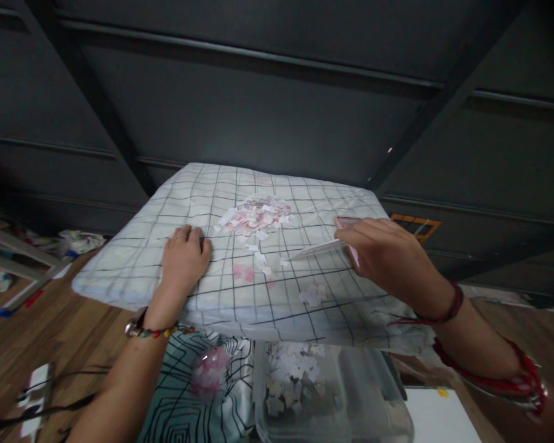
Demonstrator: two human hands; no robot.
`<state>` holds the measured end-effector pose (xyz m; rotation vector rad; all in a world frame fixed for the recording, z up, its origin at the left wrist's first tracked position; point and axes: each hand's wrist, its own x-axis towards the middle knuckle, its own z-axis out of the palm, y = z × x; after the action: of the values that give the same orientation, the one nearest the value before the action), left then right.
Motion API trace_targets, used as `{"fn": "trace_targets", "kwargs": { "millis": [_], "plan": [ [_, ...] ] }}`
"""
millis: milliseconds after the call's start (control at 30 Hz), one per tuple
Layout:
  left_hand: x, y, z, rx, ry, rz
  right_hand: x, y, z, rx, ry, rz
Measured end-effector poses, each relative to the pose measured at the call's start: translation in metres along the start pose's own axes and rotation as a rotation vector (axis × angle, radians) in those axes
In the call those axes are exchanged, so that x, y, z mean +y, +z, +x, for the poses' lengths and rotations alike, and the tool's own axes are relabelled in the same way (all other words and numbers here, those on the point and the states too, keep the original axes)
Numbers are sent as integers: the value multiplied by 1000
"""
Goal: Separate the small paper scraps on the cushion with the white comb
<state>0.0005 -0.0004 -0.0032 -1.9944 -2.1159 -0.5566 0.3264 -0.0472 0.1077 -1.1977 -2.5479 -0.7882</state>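
My left hand (184, 255) rests palm down on the checked cloth surface (143, 246), its fingers loosely laid out and holding nothing. To its right lies a heap of white and pink paper scraps (258, 215), with several loose bits trailing toward me. My right hand (381, 252) is closed around a pink-edged tool that looks like scissors (321, 248). Its pale, narrow, blade-like part points left, low over the cloth, with the tip near the loose scraps. My fingers hide much of the pink part. A smaller patch of scraps (313, 293) lies nearer the front edge.
Below the front edge stands a clear plastic box (369, 394) with paper scraps inside. Left of it is patterned teal and white fabric (180, 394) with a pink bundle on it. A white power strip (37, 400) lies on the wooden floor. Dark panels (258, 111) rise behind.
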Motion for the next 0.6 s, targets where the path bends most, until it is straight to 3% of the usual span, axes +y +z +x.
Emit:
{"fn": "trace_targets", "kwargs": {
  "millis": [600],
  "plan": [
    [1,-2,1,1,26,2,14,-10,-19,32,45,51]
  ]
}}
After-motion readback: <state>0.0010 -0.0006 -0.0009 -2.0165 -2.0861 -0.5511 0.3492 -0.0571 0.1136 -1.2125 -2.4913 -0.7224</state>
